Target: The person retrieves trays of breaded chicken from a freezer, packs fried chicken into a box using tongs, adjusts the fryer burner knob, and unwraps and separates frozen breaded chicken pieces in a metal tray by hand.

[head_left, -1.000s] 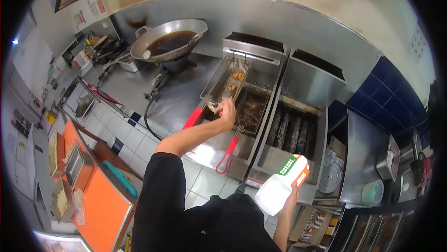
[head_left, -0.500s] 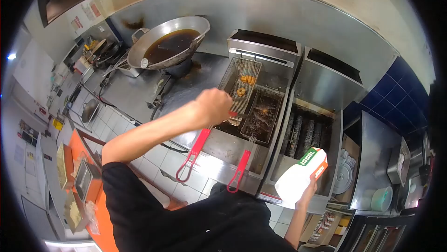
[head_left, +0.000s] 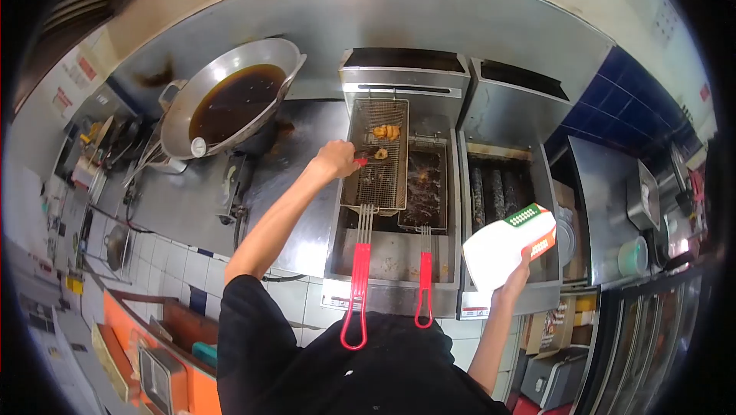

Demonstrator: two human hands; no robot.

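Observation:
My left hand (head_left: pixel 336 159) is closed on a red-handled tool (head_left: pixel 360 162), its far end over a wire fryer basket (head_left: pixel 383 185). A few browned fried pieces (head_left: pixel 387 133) lie in that basket, with a small one (head_left: pixel 381 153) near the tool's tip. My right hand (head_left: pixel 514 283) grips a white carton (head_left: pixel 494 250) with green and orange panels, held tilted over the front of the right-hand unit. A second basket (head_left: pixel 423 185) sits in dark oil. Both baskets' red handles, the left one (head_left: pixel 359 284) and the right one (head_left: pixel 425 292), point toward me.
A large wok (head_left: pixel 287 58) of dark oil stands at the left on the steel counter (head_left: pixel 295 177). Right of the fryer is a unit with blackened bars (head_left: pixel 498 192). A steel tray (head_left: pixel 642 196) and a pale tub (head_left: pixel 632 256) are at far right. Orange-sided furniture (head_left: pixel 119 323) stands lower left.
My left hand has risen from the basket area, passed over the counter and is back at the basket's left edge with the red-handled tool. The carton is still in my right hand. The view has shifted.

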